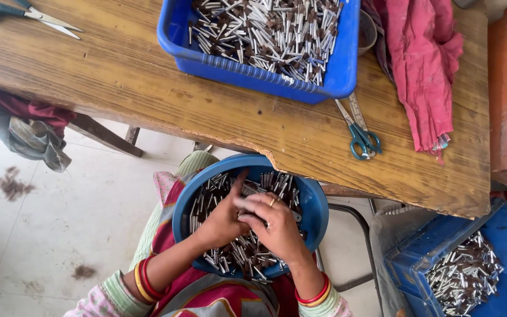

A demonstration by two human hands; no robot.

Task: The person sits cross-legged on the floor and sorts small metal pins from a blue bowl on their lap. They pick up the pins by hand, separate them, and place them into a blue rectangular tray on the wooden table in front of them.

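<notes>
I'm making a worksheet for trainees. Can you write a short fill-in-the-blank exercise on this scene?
1. Both hands, left hand and right hand, rest in a round ___ bowl of small metal pieces.
2. The teal-handled scissors lie on the wooden ___.
3. The rectangular blue tray sits left of a ___ cloth.

Missing words: blue; table; red

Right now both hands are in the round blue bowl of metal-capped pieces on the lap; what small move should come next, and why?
Probably draw the fingers together and lift a small bunch clear. The left hand and right hand lie over the heaped metal-capped pieces in the round blue bowl, fingers meeting mid-bowl. Whether either hand already grips anything cannot be told.
</notes>
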